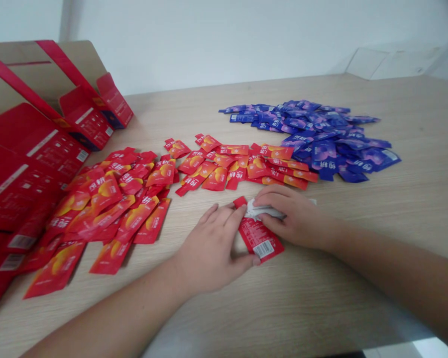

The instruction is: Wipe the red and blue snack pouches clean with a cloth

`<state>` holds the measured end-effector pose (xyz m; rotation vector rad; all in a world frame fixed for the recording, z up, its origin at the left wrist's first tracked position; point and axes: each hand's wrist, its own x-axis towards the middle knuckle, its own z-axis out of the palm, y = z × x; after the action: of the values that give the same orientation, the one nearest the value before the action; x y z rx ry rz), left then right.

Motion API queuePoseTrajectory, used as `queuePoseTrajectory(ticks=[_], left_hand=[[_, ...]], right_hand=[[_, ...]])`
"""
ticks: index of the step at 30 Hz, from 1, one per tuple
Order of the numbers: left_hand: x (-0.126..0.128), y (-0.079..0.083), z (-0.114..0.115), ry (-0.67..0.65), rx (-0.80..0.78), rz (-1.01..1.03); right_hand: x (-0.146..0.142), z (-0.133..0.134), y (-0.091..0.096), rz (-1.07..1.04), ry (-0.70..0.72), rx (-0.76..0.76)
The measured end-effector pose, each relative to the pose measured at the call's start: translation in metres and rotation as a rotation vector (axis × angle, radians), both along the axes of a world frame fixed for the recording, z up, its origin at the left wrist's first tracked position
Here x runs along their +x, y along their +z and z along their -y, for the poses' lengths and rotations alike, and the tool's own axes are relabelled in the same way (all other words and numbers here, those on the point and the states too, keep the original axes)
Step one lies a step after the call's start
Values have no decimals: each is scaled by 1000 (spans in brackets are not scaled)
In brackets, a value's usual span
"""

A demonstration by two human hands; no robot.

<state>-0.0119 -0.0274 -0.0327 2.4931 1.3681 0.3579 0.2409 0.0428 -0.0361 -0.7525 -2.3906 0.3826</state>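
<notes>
The left hand pins a red sachet with spread fingers; the right hand pinches a crumpled white wrapper. A hard tug could rip the sachet.

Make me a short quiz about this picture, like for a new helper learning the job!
1. What is the left hand resting on?
A. a red sachet
B. a blue sachet
C. a carton

2. True or false: the blue sachets lie nearer the red cardboard cartons than the pile of red sachets does.

3. Fill in the missing word: the right hand holds a crumpled ____ packet.

Key: 1. A; 2. false; 3. white
</notes>
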Motion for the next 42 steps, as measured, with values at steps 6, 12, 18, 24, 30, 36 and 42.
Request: queuePoseTrajectory(ticks=[6, 12, 18, 24, 30, 36, 42], left_hand=[[-2, 2, -3, -50, -12, -21], [4, 2, 4, -9, -56, -29], [3, -2, 7, -27, -54, -77], [-1, 1, 4, -43, -78, -71], [-2, 4, 3, -57, -121, -94], [-3, 5, 2, -57, -135, -84], [1, 2, 1, -3, -140, -30]], right_hand=[[-3, 5, 6, 129, 105, -74], [-8, 15, 11, 133, 127, -189], [-15, 30, 11, 133, 200, -282], [-12, 27, 9, 207, 163, -263], [-9, 23, 5, 215, 117, -222], [-8, 24, 6, 174, 121, -191], [-13, 31, 17, 175, 359, -312]])
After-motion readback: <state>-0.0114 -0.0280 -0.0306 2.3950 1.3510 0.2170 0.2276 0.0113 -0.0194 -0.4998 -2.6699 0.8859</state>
